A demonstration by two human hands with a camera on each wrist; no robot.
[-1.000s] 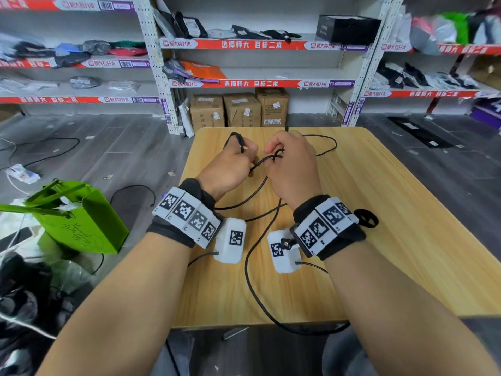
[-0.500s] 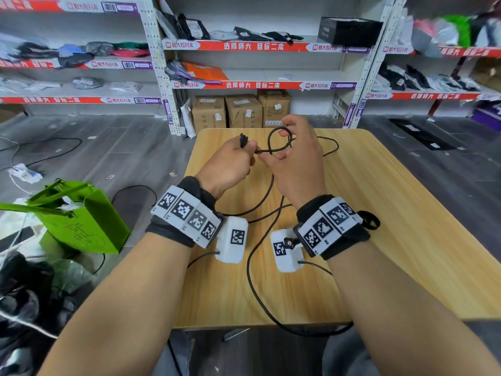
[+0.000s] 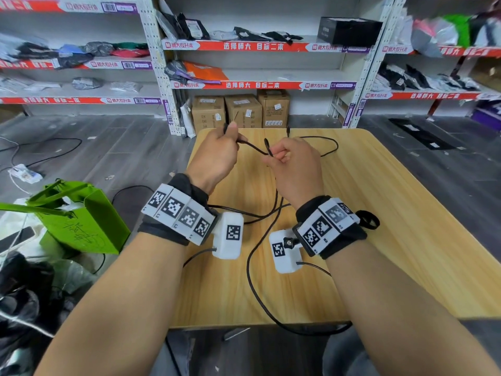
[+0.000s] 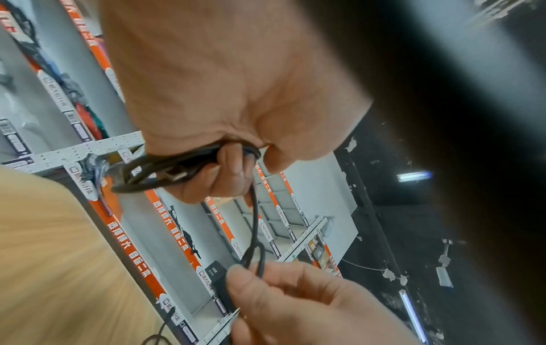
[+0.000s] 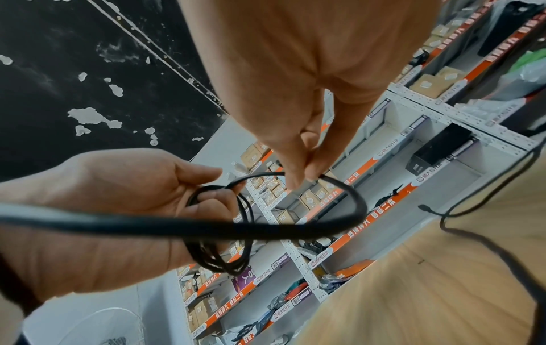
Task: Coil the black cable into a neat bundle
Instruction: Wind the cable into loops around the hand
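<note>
Above the far half of the wooden table (image 3: pixel 379 213), my left hand (image 3: pixel 230 134) grips a small coil of the black cable (image 3: pixel 252 146). The left wrist view shows several loops (image 4: pixel 165 168) and a USB plug in those curled fingers (image 4: pixel 227 168). A short way to the right, my right hand (image 3: pixel 276 156) pinches the cable between thumb and fingertips (image 5: pixel 295 177), and a short stretch runs between the hands. The remaining cable drops under my right wrist, crosses the table (image 3: pixel 250 267) and sags over the front edge. Another length (image 3: pixel 332 147) lies on the far side of the table.
Metal shelves (image 3: pixel 260 47) with packets and cardboard boxes (image 3: pixel 241 111) stand behind the table. A green paper bag (image 3: pixel 81 221) and dark bags sit on the floor at the left, with other loose cables (image 3: pixel 48 156) there.
The hands, which met at a raised loop half a second ago, have drawn apart. The left keeps the coil; the right now pinches the cable lower and further right.
</note>
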